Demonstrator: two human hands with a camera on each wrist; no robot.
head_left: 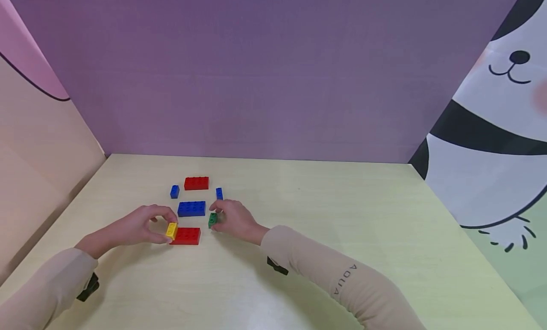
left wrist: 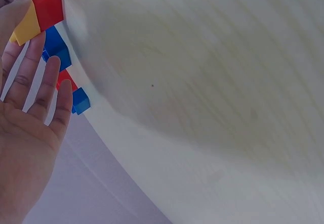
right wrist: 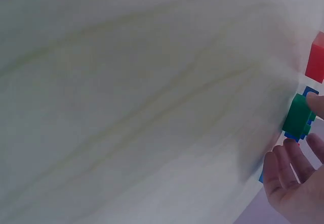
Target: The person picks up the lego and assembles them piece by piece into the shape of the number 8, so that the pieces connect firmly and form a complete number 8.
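A yellow toy brick (head_left: 172,231) is pinched between the thumb and a finger of my left hand (head_left: 147,224), at the left end of a red brick (head_left: 187,236). The left wrist view shows the yellow brick (left wrist: 28,26) close against the red one (left wrist: 48,4); whether they touch is unclear. My right hand (head_left: 234,219) has its thumb and index finger around a small green brick (head_left: 212,220), right of the larger blue brick (head_left: 192,209). In the right wrist view the thumb lies on the green brick (right wrist: 297,114), and the other fingers spread away from it.
A second red brick (head_left: 196,183) lies farther back on the pale table (head_left: 325,211). Small blue bricks lie on either side of it, one at the left (head_left: 174,192) and one at the right (head_left: 219,193), just beyond my right fingers. A purple panel (head_left: 256,83) rises behind the table.
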